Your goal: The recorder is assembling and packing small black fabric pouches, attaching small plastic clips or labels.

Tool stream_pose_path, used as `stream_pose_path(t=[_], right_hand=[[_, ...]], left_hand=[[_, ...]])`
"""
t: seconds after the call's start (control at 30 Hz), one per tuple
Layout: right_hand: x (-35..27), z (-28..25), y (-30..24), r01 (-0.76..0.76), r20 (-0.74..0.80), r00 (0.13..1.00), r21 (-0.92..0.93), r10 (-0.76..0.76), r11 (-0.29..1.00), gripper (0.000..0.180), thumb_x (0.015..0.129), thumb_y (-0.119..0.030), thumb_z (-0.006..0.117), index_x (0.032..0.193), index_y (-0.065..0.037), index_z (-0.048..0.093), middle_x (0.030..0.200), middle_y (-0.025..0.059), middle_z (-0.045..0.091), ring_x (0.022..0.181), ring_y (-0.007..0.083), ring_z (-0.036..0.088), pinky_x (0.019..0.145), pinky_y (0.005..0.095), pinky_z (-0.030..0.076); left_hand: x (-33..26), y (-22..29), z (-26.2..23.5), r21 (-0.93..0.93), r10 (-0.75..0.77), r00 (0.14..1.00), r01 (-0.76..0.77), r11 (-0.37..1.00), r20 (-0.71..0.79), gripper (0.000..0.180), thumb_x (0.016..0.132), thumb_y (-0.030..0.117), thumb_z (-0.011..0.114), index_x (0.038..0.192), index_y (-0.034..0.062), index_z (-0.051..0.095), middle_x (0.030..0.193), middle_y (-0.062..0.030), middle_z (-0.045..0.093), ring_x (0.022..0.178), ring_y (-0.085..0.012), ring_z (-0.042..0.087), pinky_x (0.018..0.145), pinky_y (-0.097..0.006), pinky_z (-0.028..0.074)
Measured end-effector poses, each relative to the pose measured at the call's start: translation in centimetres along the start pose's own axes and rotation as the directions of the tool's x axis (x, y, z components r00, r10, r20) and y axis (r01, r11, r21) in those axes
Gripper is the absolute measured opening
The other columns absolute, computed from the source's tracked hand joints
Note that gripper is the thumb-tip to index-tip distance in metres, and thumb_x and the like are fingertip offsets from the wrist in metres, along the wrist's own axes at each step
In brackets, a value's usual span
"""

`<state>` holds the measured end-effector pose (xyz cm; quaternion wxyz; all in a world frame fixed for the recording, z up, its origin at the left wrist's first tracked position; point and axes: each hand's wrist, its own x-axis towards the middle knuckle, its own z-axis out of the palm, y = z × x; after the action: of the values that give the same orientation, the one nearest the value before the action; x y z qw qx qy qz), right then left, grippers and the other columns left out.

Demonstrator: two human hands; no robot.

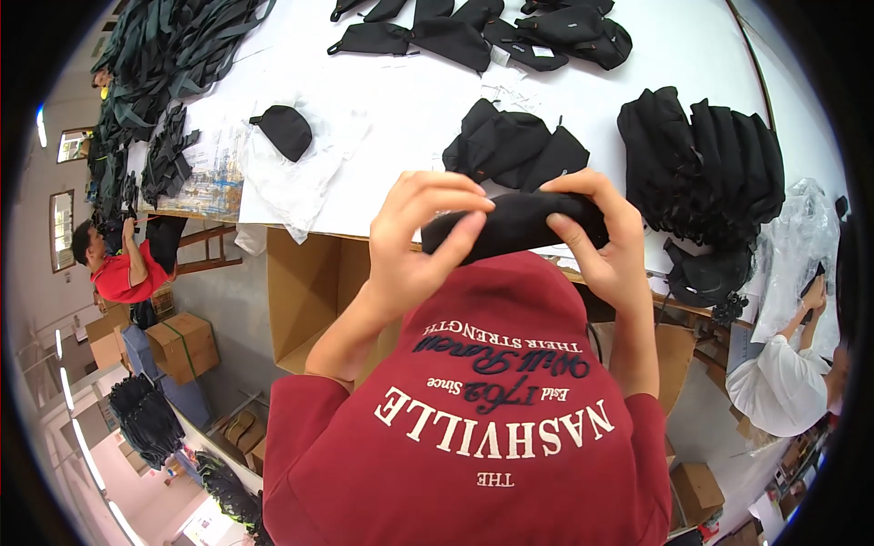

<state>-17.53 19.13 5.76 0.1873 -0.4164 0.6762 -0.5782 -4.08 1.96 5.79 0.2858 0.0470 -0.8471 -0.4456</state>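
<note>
Close to my chest, at the table's near edge, I hold a black fabric pouch (514,227) stretched sideways between both hands. My left hand (421,232) is closed on its left end, thumb and fingers pinching the upper edge. The right end sits in my right hand (605,241), thumb on the near face and fingers curled over the top. Just beyond lie several loose black pouches (510,146) in a small heap. A single rounded black pouch (287,132) rests on a crumpled clear plastic bag (300,182) to the left.
A thick stack of black pouches (701,164) stands on the white table (391,109) at the right; more black pouches (455,32) lie at the back. Dark straps (173,55) pile up far left. An open cardboard box (309,300) is below the edge. Two people work at the sides.
</note>
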Motion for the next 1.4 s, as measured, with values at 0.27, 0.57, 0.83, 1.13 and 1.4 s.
stream_pose_path(t=[0.27, 0.57, 0.83, 1.13, 1.4], right_hand=[[-1.0, 0.0, 0.1, 0.008, -0.057, 0.998, -0.05, -0.01, 0.999, 0.017, 0.083, -0.004, 0.062, 0.099, 0.002, 0.056, 0.086, 0.0077, 0.059, 0.077, 0.0139, 0.057, 0.07, 0.0234, 0.043], [-0.9, 0.4, -0.1, 0.069, -0.137, 0.988, -0.034, -0.073, 0.997, 0.019, 0.077, 0.0, 0.066, 0.094, -0.002, 0.059, 0.078, 0.008, 0.059, 0.068, 0.0179, 0.058, 0.063, 0.0258, 0.045], [-1.1, 1.4, -0.7, 0.284, -0.189, 0.926, -0.223, -0.327, 0.933, 0.029, 0.07, 0.001, 0.072, 0.095, -0.003, 0.06, 0.079, 0.008, 0.061, 0.064, 0.0224, 0.056, 0.056, 0.03, 0.044], [-1.2, 1.7, 0.3, 0.445, -0.131, 0.84, -0.391, -0.527, 0.806, 0.037, 0.057, 0.003, 0.069, 0.094, -0.003, 0.063, 0.08, 0.0074, 0.062, 0.063, 0.0213, 0.055, 0.054, 0.0298, 0.043], [-1.2, 2.0, -0.5, 0.339, -0.146, 0.924, -0.113, -0.353, 0.934, 0.032, 0.065, 0.007, 0.069, 0.095, -0.003, 0.061, 0.081, 0.0085, 0.062, 0.066, 0.0224, 0.057, 0.058, 0.0293, 0.045]], left_hand=[[0.0, 0.8, 1.0, 0.164, 0.193, 0.966, -0.221, 0.961, 0.17, 0.027, 0.065, 0.016, 0.079, 0.089, 0.0135, 0.066, 0.105, -0.0074, 0.057, 0.095, -0.0255, 0.052, 0.08, -0.036, 0.041], [0.4, 1.7, 0.2, 0.168, 0.227, 0.961, -0.252, 0.953, 0.155, 0.022, 0.065, 0.016, 0.077, 0.084, 0.0137, 0.066, 0.112, -0.0096, 0.057, 0.105, -0.025, 0.047, 0.089, -0.036, 0.035], [1.1, 2.6, 0.8, 0.236, 0.172, 0.984, -0.156, 0.959, -0.05, 0.021, 0.063, 0.011, 0.076, 0.083, 0.0119, 0.068, 0.098, -0.0043, 0.061, 0.09, -0.0205, 0.051, 0.081, -0.032, 0.035], [1.4, 2.7, 0.4, -0.241, -0.138, 0.974, 0.179, 0.954, 0.178, 0.016, 0.07, 0.005, 0.071, 0.083, 0.0072, 0.062, 0.088, -0.0033, 0.058, 0.084, -0.0165, 0.051, 0.078, -0.028, 0.038], [1.2, 2.8, 0.1, -0.546, -0.282, 0.898, 0.431, 0.718, 0.338, 0.014, 0.076, 0.005, 0.065, 0.089, 0.0032, 0.058, 0.093, -0.0051, 0.056, 0.089, -0.0132, 0.053, 0.082, -0.026, 0.041]])
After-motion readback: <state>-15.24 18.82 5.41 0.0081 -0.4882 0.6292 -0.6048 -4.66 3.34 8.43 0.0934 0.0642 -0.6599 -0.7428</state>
